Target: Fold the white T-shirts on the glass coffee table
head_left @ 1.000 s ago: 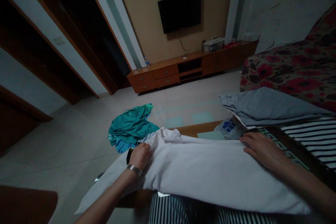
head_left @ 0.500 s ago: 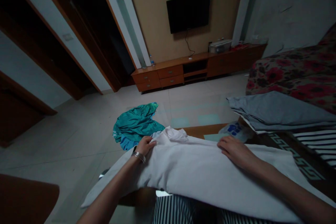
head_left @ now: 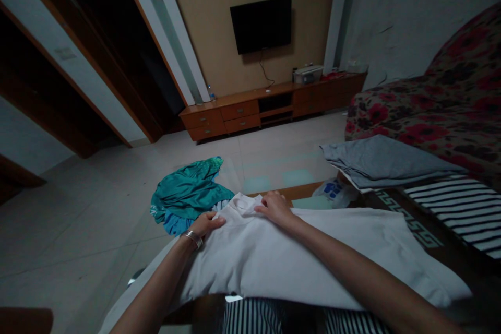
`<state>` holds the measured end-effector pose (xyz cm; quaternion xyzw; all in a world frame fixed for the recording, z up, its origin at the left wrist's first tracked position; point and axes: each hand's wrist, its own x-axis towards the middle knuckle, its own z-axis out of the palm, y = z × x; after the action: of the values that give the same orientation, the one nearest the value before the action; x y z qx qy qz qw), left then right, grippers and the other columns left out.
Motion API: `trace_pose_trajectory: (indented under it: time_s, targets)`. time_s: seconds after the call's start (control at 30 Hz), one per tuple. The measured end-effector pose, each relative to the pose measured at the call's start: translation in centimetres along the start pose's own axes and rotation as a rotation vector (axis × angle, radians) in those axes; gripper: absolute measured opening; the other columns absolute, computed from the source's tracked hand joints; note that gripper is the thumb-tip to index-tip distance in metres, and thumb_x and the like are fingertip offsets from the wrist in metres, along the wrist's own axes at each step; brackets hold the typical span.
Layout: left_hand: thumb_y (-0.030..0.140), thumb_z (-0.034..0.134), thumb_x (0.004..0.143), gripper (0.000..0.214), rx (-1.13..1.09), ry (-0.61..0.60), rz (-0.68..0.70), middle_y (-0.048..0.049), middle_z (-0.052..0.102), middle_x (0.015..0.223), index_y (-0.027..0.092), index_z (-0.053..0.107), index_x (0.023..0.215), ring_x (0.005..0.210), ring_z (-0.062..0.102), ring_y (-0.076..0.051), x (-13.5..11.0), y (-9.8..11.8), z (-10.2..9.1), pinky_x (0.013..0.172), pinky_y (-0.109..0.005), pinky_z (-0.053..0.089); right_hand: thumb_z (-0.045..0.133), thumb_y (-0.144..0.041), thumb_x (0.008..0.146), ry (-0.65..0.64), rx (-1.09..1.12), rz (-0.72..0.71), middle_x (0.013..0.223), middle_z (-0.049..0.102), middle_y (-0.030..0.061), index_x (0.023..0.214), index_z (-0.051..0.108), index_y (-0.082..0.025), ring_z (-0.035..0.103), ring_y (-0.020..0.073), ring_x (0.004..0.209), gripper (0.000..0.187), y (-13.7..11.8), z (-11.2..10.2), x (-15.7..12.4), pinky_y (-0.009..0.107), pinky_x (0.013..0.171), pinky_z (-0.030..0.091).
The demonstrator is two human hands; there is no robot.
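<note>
Two bare hands work at the white garment [head_left: 313, 255], which lies stretched crosswise over the dark table [head_left: 415, 229], just beyond the striped trousers [head_left: 250, 315]. The left hand [head_left: 205, 223] seems to pinch its edge between thumb and fingers; the right hand [head_left: 276, 206] is at the collar, fingers curled, though I cannot tell whether they grip. Judging by the cloth, this piece is partway along: its body is drawn out long and fairly flat, while the collar is bunched and the left end trails, so some straightening seems left. On the right, the grey garment [head_left: 383, 159] lies folded, with a striped cloth [head_left: 457, 214] beside it, limiting space there. A teal garment [head_left: 191, 188] sits heaped just past the left hand (what bears it is unclear), crowding that side. The plastic bag [head_left: 336, 193] lies near the far edge, apart from both hands.
</note>
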<state>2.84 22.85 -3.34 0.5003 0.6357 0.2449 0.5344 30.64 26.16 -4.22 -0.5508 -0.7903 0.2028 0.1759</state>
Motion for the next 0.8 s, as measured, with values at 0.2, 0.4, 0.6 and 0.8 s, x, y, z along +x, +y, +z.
trace_pose_trajectory:
  time_s: [0.2,0.4,0.6,0.8]
  targets:
    - [0.056,0.077,0.044,0.052,-0.013,0.123,-0.015,-0.0036,0.064,0.063,0.013,0.063,0.068,0.060,0.058,-0.018,0.3,-0.6,0.2,0.056,-0.027,0.046,0.065,-0.035,0.072,-0.022,-0.035,0.035,0.105,0.060,0.0104,0.091,0.070,-0.019,0.048,0.0246,0.102,0.025,-1.5,0.9,1.6,0.033,0.083,0.035]
    - [0.058,0.075,0.043,0.050,0.011,0.249,-0.011,-0.0011,0.057,0.053,0.013,0.059,0.059,0.053,0.053,-0.015,0.3,-0.8,0.4,0.047,-0.022,0.039,0.063,-0.030,0.070,-0.074,0.515,0.153,0.069,0.064,-0.0017,0.081,0.070,-0.014,0.052,0.0108,0.060,0.021,0.4,2.2,4.2,0.019,0.054,0.032]
    - [0.057,0.070,0.048,0.046,0.034,0.387,0.045,0.0022,0.052,0.053,0.015,0.056,0.060,0.051,0.047,-0.011,1.3,-1.7,0.6,0.046,-0.021,0.034,0.060,-0.024,0.070,0.114,0.465,0.230,0.077,0.065,0.0000,0.082,0.067,-0.013,0.054,0.0114,0.067,0.018,2.2,3.9,5.4,0.019,0.060,0.036]
    - [0.056,0.063,0.052,0.042,0.248,0.338,0.011,0.0039,0.041,0.052,0.018,0.046,0.054,0.050,0.039,-0.010,-1.1,-1.9,0.3,0.047,-0.022,0.026,0.059,-0.019,0.072,0.147,0.394,0.177,0.088,0.068,0.0049,0.088,0.068,-0.018,0.058,0.0157,0.080,0.018,0.6,4.7,2.7,0.023,0.070,0.038]
